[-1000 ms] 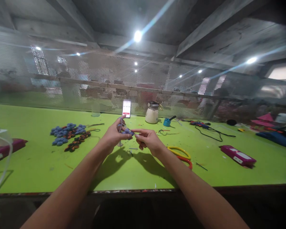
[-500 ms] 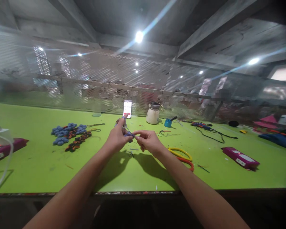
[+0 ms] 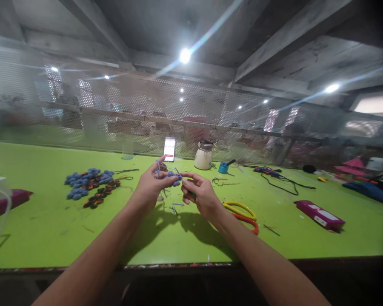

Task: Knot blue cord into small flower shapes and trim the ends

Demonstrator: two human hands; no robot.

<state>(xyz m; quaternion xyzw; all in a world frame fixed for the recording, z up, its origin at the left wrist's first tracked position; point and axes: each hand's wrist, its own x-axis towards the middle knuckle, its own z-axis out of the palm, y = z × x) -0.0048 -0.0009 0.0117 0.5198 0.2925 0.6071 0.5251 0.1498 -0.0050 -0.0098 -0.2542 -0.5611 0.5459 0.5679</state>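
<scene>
- Near frame centre, the left hand (image 3: 150, 183), index finger raised, pinches a small blue-purple crocheted yarn piece (image 3: 172, 180).
- The right hand (image 3: 201, 193) bends inward, thumb and index nearly meeting at its edge; whether they grip, I cannot tell.
- Above, a lit white-screened phone (image 3: 169, 148) shows blurred, unreadable writing.

The hands (image 3: 149, 183) have leftward room until blue flowers (image 3: 78, 179).

Dim under the grey concrete ceiling (image 3: 166, 25), lit from above by a round, glaring white lamp (image 3: 185, 55) with diagonal streaks (image 3: 214, 26). Softly shadowed on the glossy lime-green tabletop (image 3: 44, 240); hazy behind the long grey perforated screen (image 3: 166, 100), blackened at the right edge.
</scene>
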